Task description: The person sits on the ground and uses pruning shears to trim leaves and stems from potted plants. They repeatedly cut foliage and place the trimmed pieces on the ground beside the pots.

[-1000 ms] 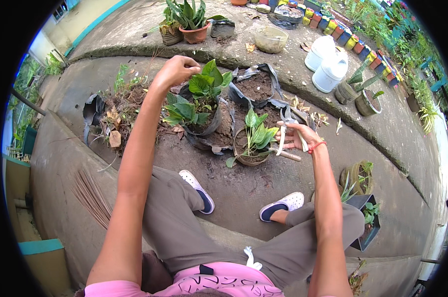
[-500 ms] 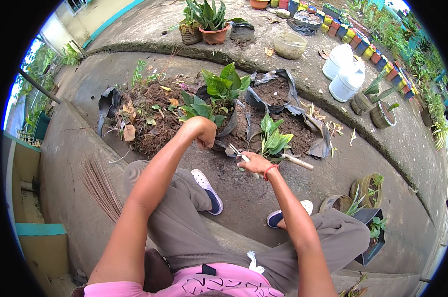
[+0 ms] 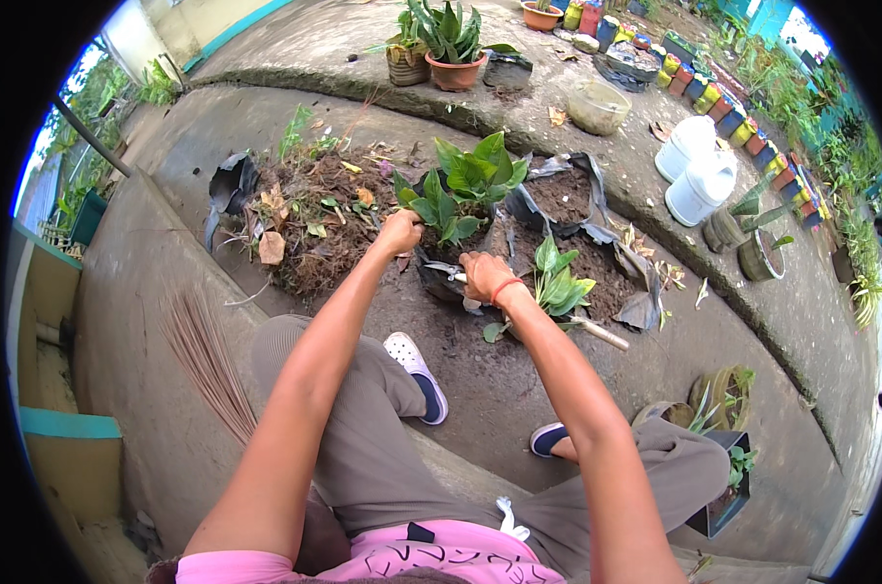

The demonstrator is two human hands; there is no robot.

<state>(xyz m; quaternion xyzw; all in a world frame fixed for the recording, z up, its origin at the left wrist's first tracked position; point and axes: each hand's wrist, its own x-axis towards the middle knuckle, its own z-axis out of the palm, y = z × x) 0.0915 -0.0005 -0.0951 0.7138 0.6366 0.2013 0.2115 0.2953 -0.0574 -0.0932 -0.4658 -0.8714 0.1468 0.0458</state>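
My left hand (image 3: 400, 232), its fingers closed, is at the left edge of a broad-leaved green plant (image 3: 475, 175); whatever it grips is hidden. The plant stands in soil in a torn black plastic bag (image 3: 439, 282). In my right hand (image 3: 487, 275) are pruning shears with pale handles, their metal blades (image 3: 445, 269) pointing left at the bag's near side. Just right of that hand, a smaller leafy plant (image 3: 558, 282) leans beside loose soil (image 3: 605, 277). A tool's pale handle (image 3: 602, 333) lies below its leaves.
A heap of soil, roots and dry leaves (image 3: 314, 229) lies left, with another opened black bag (image 3: 563, 190) behind right. Two white jugs (image 3: 702, 185), a cloudy basin (image 3: 599, 107) and potted plants (image 3: 456, 70) stand on the raised concrete. A stick broom (image 3: 207, 355) lies left.
My left hand has moved forward to the bigger plant's left edge. My right hand has moved up and left with the shears, bringing the blades to the black bag. The view has shifted slightly.
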